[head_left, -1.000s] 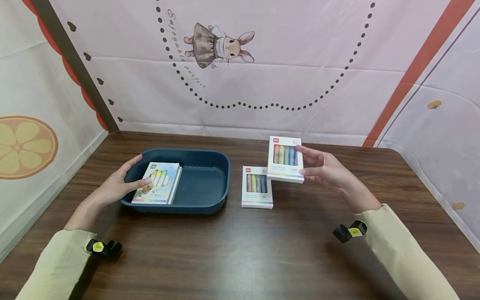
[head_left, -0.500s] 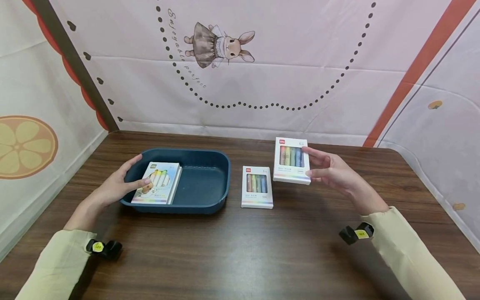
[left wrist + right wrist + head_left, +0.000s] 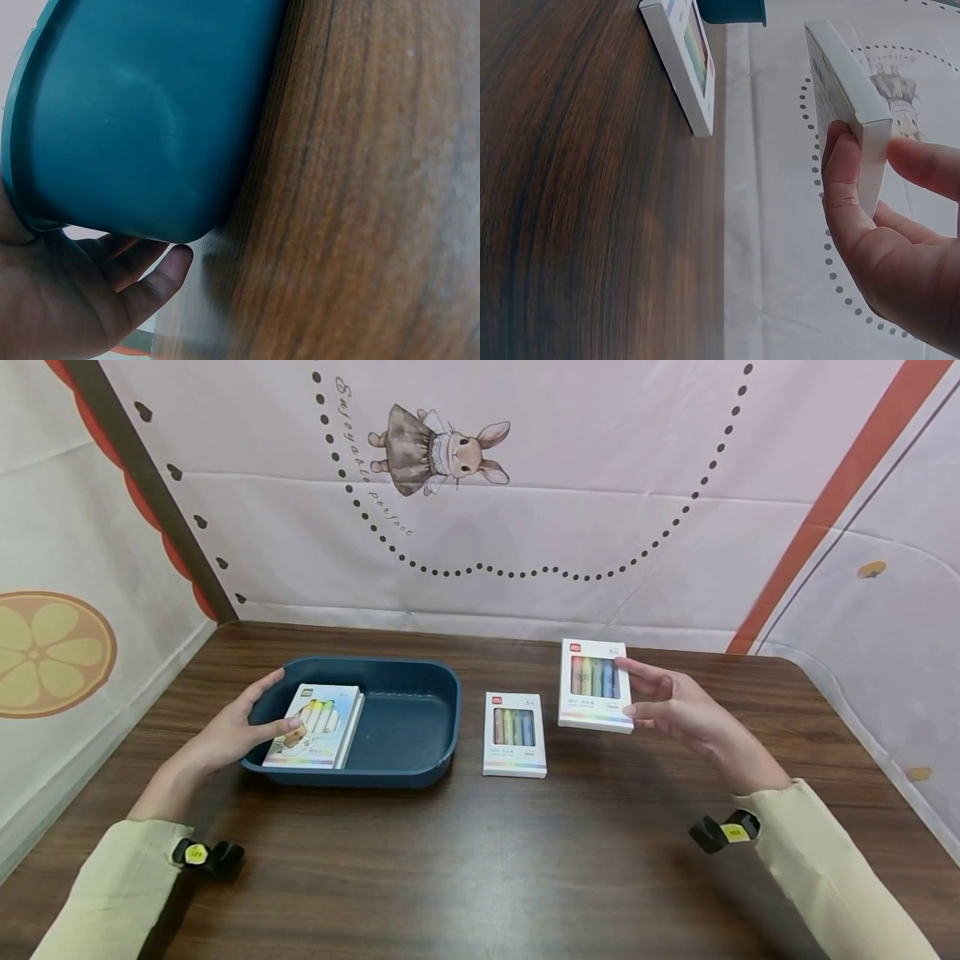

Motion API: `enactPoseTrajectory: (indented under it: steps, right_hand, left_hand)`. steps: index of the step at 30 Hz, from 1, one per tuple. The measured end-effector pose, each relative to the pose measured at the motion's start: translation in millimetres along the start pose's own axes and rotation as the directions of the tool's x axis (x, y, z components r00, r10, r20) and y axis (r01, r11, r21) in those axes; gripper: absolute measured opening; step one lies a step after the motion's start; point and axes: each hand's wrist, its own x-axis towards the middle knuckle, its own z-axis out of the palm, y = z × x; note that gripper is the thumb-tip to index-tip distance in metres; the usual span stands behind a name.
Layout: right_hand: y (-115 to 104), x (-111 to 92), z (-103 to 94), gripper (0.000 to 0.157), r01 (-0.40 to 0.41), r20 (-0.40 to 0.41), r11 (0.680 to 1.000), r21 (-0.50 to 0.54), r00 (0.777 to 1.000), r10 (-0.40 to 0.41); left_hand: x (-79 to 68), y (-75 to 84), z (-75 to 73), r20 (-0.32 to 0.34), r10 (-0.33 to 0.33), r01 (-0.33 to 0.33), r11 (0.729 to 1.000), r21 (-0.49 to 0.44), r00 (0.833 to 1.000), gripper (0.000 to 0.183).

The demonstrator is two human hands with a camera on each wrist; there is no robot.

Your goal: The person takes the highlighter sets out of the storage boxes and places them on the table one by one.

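My right hand [image 3: 663, 697] pinches a white box of crayons [image 3: 595, 687] by its right edge, with coloured sticks showing through the window. In the right wrist view, this crayon box [image 3: 847, 82] is raised, with the thumb on one face and fingers on the other. A matching crayon box [image 3: 514, 735] lies flat on the table to its left. My left hand [image 3: 228, 727] holds the left rim of a dark blue tray [image 3: 405, 772], its thumb reaching inside over an illustrated box [image 3: 322, 727]. From the left wrist, the tray's outer wall [image 3: 142, 120] hides part of that hand [image 3: 67, 300].
Another white box [image 3: 352, 731] shows under the illustrated one, at the tray's left end. The wooden table [image 3: 480, 868] runs back to a printed cloth [image 3: 585, 460], which also hangs at both sides.
The held crayon box has moved right and slightly down with my right hand, from overlapping the lying box to standing apart from it. My left hand and the tray have stayed put.
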Motion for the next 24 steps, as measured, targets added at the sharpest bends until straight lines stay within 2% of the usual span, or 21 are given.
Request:
enactPoseTrajectory:
  steps: [8,24]
  right_hand:
    - [3.2,-2.2,-4.6,0.075,-0.018,-0.012,0.999,-0.029,1.0,0.018]
    - [14.5,-3.1,-9.7,0.078,-0.001,0.025,1.0,0.005,1.0,0.001]
  left_hand:
    - [0.8,-0.6,0.6,0.0,-0.016,0.016,1.0,-0.002,1.0,0.092]
    - [0.1,-0.6,0.3,-0.001,-0.004,0.004,1.0,0.002,1.0,0.092]
